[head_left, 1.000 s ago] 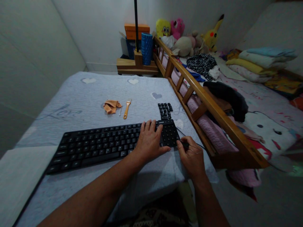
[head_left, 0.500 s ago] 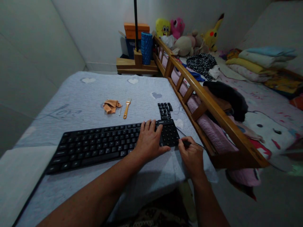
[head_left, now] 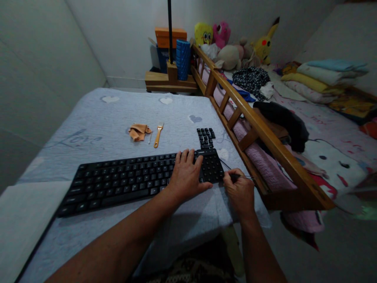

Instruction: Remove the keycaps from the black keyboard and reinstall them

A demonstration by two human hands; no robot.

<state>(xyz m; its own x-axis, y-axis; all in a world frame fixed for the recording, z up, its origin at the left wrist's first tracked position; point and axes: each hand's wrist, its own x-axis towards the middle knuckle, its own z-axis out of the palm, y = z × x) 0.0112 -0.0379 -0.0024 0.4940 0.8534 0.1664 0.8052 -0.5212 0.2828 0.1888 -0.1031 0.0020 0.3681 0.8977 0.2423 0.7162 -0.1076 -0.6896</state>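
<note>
Keyboard (head_left: 126,179) steadied, dark tool (head_left: 235,177) pinched beside its right edge

The cloth-covered surface (head_left: 141,112) is taken up across its near part by the keyboard, laid lengthwise, it seems, so that the keys can be reached without a stretch; over its right part the left hand (head_left: 185,175) is spread with fingers parted, presumably so that the board is steadied, and nothing is gripped by it; by the right hand (head_left: 240,192) the tool is clasped between thumb and fingers, apparently for fine control, though its exact kind cannot be told.

The hands are held apart, near each other; the keyboard is covered in part by the left palm and is ended just beside the right fingertips, its number pad (head_left: 212,167) framed between the two; beyond the hands, an orange-brown cloth (head_left: 138,133) is set crumpled to the left; behind the pad, loose keycaps (head_left: 205,137) are grouped in rows, probably so that their order is not lost; a brush (head_left: 157,138) and a thin white stick (head_left: 150,137) are laid beside the cloth.
</note>
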